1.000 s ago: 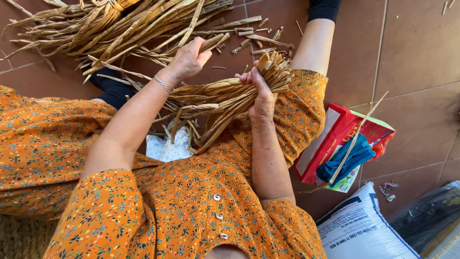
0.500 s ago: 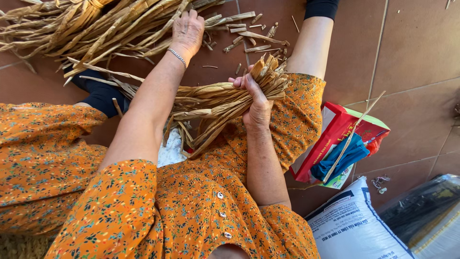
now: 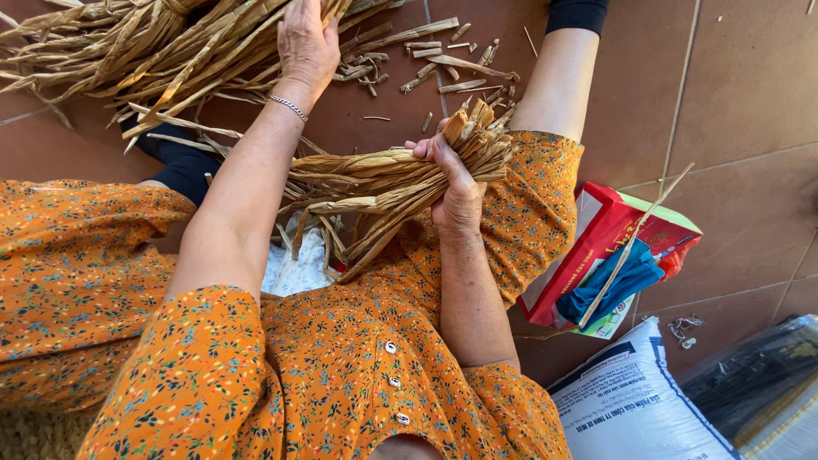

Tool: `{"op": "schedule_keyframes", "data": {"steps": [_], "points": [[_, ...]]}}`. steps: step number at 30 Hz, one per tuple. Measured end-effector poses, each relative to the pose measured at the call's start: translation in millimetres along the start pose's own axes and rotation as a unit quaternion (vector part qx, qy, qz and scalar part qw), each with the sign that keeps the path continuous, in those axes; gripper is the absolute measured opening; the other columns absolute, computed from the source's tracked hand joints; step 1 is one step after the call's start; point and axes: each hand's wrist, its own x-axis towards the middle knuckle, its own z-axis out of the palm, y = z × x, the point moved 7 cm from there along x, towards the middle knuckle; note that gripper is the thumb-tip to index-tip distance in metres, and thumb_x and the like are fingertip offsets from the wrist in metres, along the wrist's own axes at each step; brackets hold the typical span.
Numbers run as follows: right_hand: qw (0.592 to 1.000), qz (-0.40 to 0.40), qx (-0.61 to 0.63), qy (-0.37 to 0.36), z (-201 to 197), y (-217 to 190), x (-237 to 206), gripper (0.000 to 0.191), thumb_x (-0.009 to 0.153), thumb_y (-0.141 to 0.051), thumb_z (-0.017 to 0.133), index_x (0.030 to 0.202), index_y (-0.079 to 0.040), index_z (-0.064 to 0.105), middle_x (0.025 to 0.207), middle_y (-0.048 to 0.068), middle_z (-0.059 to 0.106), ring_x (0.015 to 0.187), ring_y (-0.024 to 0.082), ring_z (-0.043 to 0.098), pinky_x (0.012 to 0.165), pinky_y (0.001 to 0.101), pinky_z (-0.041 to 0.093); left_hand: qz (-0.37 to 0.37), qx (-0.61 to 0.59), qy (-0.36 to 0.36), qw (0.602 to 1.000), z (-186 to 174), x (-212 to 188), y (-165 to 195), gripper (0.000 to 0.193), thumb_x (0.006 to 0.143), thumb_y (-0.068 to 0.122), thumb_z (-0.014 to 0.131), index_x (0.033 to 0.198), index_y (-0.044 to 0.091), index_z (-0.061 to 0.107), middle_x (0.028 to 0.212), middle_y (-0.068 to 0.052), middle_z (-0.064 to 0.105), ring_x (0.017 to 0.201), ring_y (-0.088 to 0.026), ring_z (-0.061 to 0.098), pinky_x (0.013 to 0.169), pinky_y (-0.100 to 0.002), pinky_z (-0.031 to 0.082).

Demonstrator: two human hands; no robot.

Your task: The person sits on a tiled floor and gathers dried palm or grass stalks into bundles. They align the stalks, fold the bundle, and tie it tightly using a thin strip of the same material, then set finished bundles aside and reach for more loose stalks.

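I sit on a tiled floor in an orange flowered dress. My right hand (image 3: 452,175) is shut on a bundle of dry tan straw strips (image 3: 383,183) that rests across my lap, its cut ends pointing up to the right. My left hand (image 3: 305,44), with a silver bracelet at the wrist, reaches forward into a big loose pile of the same dry strips (image 3: 145,43) at the top left. Its fingers are buried in the strips, so their grip is hidden.
Short straw scraps (image 3: 443,64) litter the brown floor tiles ahead. A red cardboard box (image 3: 609,234) with blue cloth and a long stick in it stands at my right. A white printed sack (image 3: 630,400) lies at the lower right, and white cloth (image 3: 298,268) in my lap.
My left hand has stretched forward from near the bundle into the loose pile. My right hand has kept hold of the bundle.
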Motion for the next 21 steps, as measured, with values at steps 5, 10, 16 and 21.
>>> {"op": "schedule_keyframes", "data": {"steps": [5,10,16,21], "points": [[1.000,-0.002,-0.009,0.004,-2,-3,-2,0.029,0.100,-0.005,0.070,0.125,0.000,0.059,0.087,0.005,0.065,0.089,0.020,0.068,0.108,0.0540,0.053,0.002,-0.044,-0.075,0.996,24,-10,0,0.027,0.100,0.009,0.070,0.118,0.005,0.051,0.109,-0.018,0.066,0.104,-0.037,0.065,0.091,-0.048,0.051],[1.000,-0.005,-0.020,-0.004,-1,-4,-5,0.030,0.099,-0.004,0.071,0.126,0.001,0.059,0.089,0.004,0.065,0.091,0.020,0.068,0.108,0.0551,0.054,0.008,-0.029,-0.077,0.997,21,-26,-4,0.030,0.101,0.018,0.080,0.118,0.010,0.058,0.112,-0.014,0.065,0.108,-0.034,0.062,0.092,-0.047,0.050],[1.000,0.005,-0.006,-0.003,-1,-3,-5,0.032,0.099,-0.004,0.072,0.127,0.000,0.058,0.090,0.005,0.066,0.093,0.021,0.068,0.109,0.0550,0.053,0.060,0.139,-0.080,0.985,20,-20,9,0.066,0.069,0.040,0.096,0.114,0.006,0.061,0.116,-0.015,0.048,0.115,-0.034,0.042,0.088,-0.052,0.037],[1.000,0.012,0.006,-0.008,-4,-1,-6,0.032,0.099,-0.005,0.072,0.127,-0.001,0.057,0.092,0.005,0.066,0.094,0.020,0.068,0.113,0.0535,0.050,0.004,0.165,-0.108,0.980,30,-15,2,0.045,0.070,0.024,0.090,0.104,0.014,0.061,0.118,-0.012,0.050,0.119,-0.033,0.043,0.091,-0.049,0.038]]}}
